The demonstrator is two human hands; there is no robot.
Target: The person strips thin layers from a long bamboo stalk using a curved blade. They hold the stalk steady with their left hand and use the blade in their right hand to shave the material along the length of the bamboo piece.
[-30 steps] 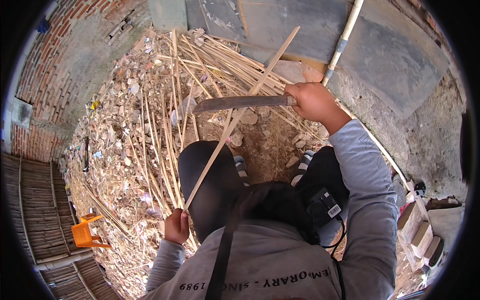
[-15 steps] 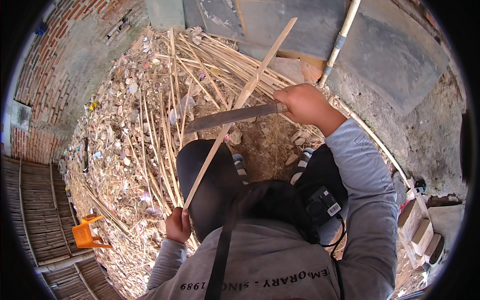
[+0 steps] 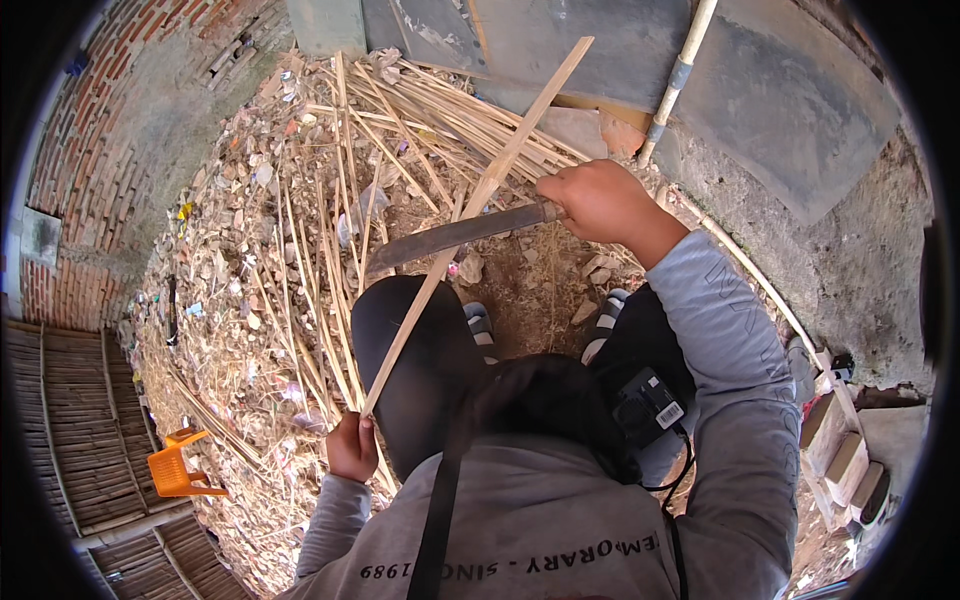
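Observation:
A long pale bamboo strip [image 3: 409, 325] slants from lower left to upper right across my dark-clad left knee. Its lower end is pinched in my left hand [image 3: 352, 446], thumb on top; its far end stands free in front of me. My right hand [image 3: 600, 202] is closed around the handle of a machete [image 3: 457, 238], the handle mostly hidden in the fist. The machete's dark, worn blade lies crosswise over the strip beyond the knee, its tip pointing left. Whether the edge touches the strip I cannot tell.
Several loose bamboo strips [image 3: 470, 115] lie piled ahead, with more [image 3: 300, 290] on the littered ground to the left. Grey boards and a pale pipe [image 3: 680, 80] stand at the far right. An orange plastic chair [image 3: 183, 463] is at lower left, by a woven bamboo wall [image 3: 75, 420].
My right hand and the machete have shifted slightly left and up. The strip's held end has moved a little left with my left hand.

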